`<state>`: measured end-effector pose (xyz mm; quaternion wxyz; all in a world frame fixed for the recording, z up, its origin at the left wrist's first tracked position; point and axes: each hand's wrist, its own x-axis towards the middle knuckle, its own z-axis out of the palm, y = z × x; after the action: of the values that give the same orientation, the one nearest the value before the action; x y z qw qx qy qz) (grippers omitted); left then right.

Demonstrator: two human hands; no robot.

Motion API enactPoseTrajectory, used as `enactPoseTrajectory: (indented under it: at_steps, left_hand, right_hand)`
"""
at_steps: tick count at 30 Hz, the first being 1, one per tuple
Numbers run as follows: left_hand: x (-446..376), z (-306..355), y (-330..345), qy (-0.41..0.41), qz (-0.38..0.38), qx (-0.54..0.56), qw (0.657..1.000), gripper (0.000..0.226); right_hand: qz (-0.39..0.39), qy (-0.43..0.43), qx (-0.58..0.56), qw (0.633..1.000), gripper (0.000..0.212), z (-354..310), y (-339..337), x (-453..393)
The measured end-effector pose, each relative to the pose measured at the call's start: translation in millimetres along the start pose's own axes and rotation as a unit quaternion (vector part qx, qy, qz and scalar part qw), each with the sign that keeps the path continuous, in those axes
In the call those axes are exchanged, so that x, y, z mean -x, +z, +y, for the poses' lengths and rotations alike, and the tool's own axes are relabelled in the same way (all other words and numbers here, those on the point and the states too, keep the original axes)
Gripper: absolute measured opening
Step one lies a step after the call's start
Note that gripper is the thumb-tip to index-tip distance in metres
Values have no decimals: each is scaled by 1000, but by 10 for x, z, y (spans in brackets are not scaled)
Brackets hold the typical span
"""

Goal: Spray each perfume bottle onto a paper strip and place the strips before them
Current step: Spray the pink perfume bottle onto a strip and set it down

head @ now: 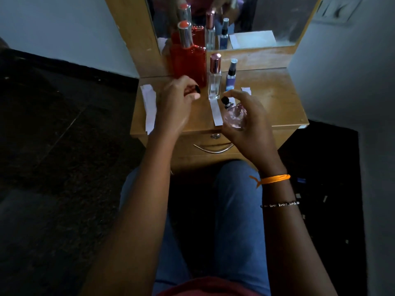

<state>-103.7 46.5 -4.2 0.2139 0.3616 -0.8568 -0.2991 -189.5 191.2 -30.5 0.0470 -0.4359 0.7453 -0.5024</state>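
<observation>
My right hand [248,116] grips a round pink perfume bottle [236,116] with a black sprayer, tilted over the front of the wooden dresser top [271,99]. My left hand [179,97] is closed around a small dark object that looks like a cap, in front of the big red bottle [189,63]. A clear bottle with a rose cap [214,80] and a small blue spray bottle [231,75] stand in a row beside it. One paper strip [216,113] lies before the clear bottle. Other strips [149,107] lie at the left edge. A small strip end [245,90] shows behind my right hand.
A mirror [267,16] stands at the back of the dresser and reflects the bottles. Below the top is a drawer with a metal handle [213,148]. Dark floor [53,129] lies to the left, a wall [352,77] to the right. My knees are under the dresser front.
</observation>
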Motion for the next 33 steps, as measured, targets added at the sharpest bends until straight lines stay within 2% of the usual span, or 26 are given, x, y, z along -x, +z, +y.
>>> enactPoseTrajectory:
  at_steps: [5, 12, 17, 20, 23, 27, 29, 33]
  left_hand:
    - [243, 184, -254, 134, -105, 42, 985, 27]
    - [339, 292, -302, 179, -99, 85, 975, 28]
    - [393, 282, -244, 128, -102, 172, 971, 32]
    - [484, 250, -235, 85, -118, 274, 951, 41]
    - [629, 201, -126, 5, -140, 311, 940, 44]
    - [772, 150, 20, -66, -225, 420, 877, 19]
    - [781, 159, 67, -55, -207, 441, 872, 20]
    - [779, 192, 184, -71, -108, 417, 900, 26]
  right_hand:
    - [-26, -3, -25, 999, 60, -64, 41, 19]
    - [-46, -12, 6, 999, 73, -133, 16, 46]
    - [-64, -12, -49, 997, 78, -129, 38, 65]
    - [-45, -27, -87, 995, 66, -124, 31, 54]
    - [-12, -26, -95, 995, 59, -161, 23, 48]
    - [35, -3, -114, 993, 44, -221, 55, 46]
    - [44, 15, -160, 986, 31, -250, 60, 50]
    - [58, 34, -234, 970, 24, -262, 62, 44]
